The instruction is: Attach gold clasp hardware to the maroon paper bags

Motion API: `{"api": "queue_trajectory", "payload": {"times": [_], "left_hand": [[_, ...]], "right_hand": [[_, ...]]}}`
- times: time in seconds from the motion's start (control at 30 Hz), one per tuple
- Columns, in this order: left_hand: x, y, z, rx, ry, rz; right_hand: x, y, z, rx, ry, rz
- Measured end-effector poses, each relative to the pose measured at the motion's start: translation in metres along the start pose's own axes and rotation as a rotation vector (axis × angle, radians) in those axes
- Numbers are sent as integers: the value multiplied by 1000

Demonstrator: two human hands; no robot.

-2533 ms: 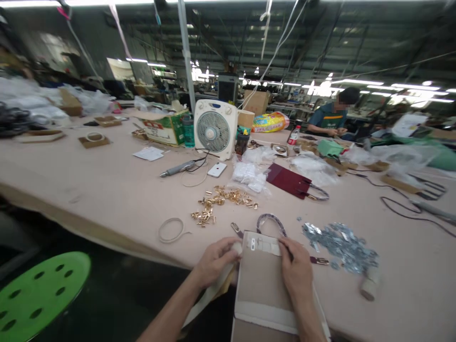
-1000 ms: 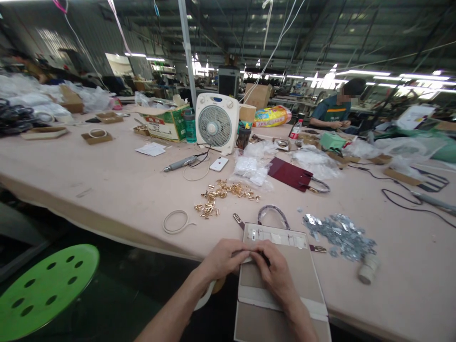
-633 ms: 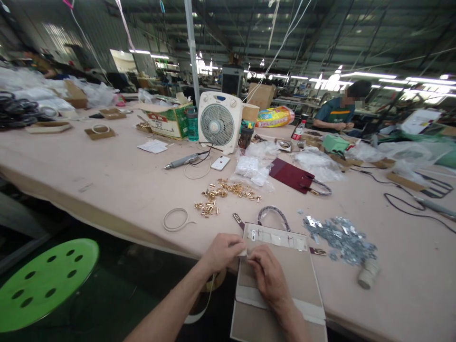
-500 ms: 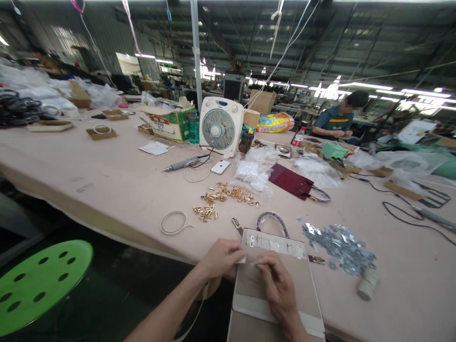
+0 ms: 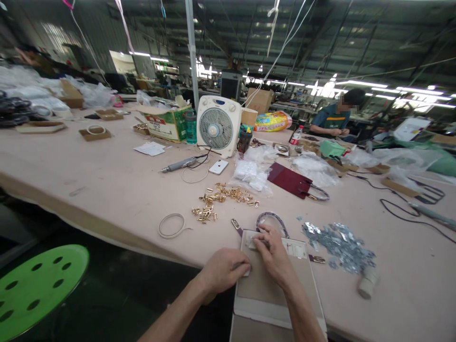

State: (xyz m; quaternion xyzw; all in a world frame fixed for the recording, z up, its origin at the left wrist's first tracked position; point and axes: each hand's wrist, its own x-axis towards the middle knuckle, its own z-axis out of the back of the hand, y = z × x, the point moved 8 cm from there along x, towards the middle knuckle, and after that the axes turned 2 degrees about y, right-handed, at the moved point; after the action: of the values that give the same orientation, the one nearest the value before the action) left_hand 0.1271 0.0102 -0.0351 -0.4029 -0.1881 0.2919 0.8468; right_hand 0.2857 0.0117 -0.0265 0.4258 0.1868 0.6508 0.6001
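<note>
A beige bag panel point(image 5: 265, 280) with pale edging lies at the table's front edge, its lower part reaching towards me. My left hand point(image 5: 228, 268) is closed at the panel's left edge, pinching a short white strip of tape point(image 5: 246, 273). Over the panel's upper left, my right hand point(image 5: 272, 249) has its fingertips bent together and pressed down near a whitish patch; what is under them is hidden. A wrapped round handle point(image 5: 272, 218) stands out beyond the panel's top. Dark red tabs with gold buckles stick out at the left point(image 5: 235, 225) and right point(image 5: 317, 259).
Silver metal plates point(image 5: 342, 249) lie in a heap right of the panel, beside a pale roll point(image 5: 368, 283). Gold fittings point(image 5: 208, 206), a coiled strip point(image 5: 171, 225), a power screwdriver point(image 5: 180, 165), a phone point(image 5: 218, 166) and a fan point(image 5: 217, 126) are farther off. A co-worker point(image 5: 333, 118) sits opposite.
My right hand has moved away from me, from the panel's middle to its upper left. My left hand has shifted slightly towards me, still pinching the white strip. The view has turned slightly right.
</note>
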Motion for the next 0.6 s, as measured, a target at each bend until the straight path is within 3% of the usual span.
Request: {"api": "queue_trajectory", "payload": {"times": [0.6], "left_hand": [[0, 2, 1, 26, -14, -10]], "right_hand": [[-1, 4, -10, -198, -58, 89]]}}
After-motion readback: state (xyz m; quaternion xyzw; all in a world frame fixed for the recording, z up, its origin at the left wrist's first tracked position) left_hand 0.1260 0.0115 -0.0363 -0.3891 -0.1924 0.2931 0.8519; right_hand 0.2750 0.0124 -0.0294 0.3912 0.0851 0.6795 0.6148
